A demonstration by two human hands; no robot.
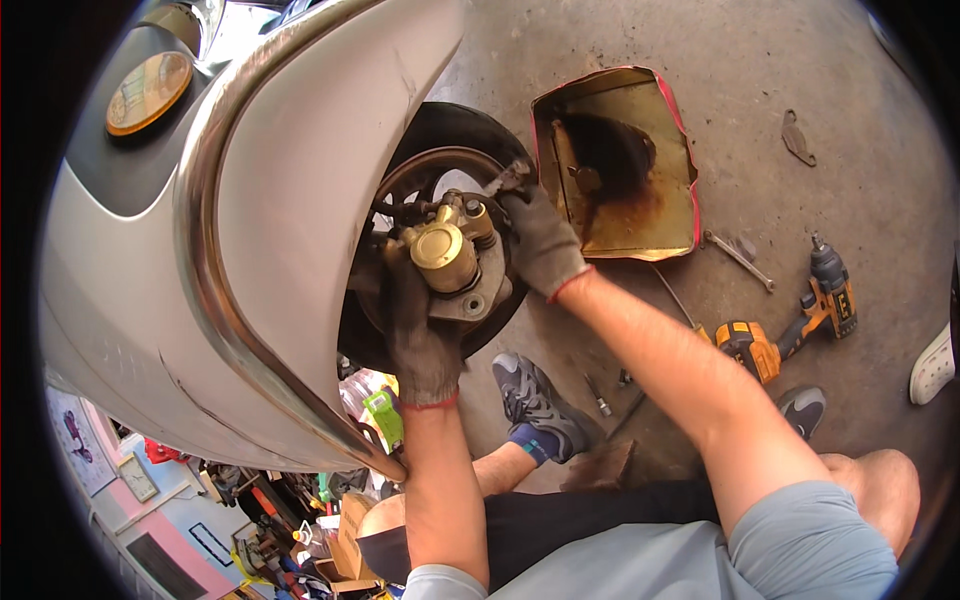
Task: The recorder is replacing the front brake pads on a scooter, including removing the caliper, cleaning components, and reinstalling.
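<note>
Both hands gloved. The left hand [420, 335] is closed around the lower body of the gold brake caliper [447, 255], which sits against the brake disc [420, 175] of the front wheel [455, 125], beside the silver fender [290, 200]. The right hand [540, 240] is curled at the caliper's upper edge, gripping a small tool [508, 180]. On the concrete floor [850, 90] lie a rusty metal tray [620, 165], a wrench [738, 258] and a yellow impact driver [790, 330]

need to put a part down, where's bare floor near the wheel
Bare concrete floor lies above the rusty metal tray, and right of it as far as the small flat bracket. Crowded: below the tray lie a wrench, a yellow impact driver and loose bits; both gloved hands fill the brake caliper area.
</note>
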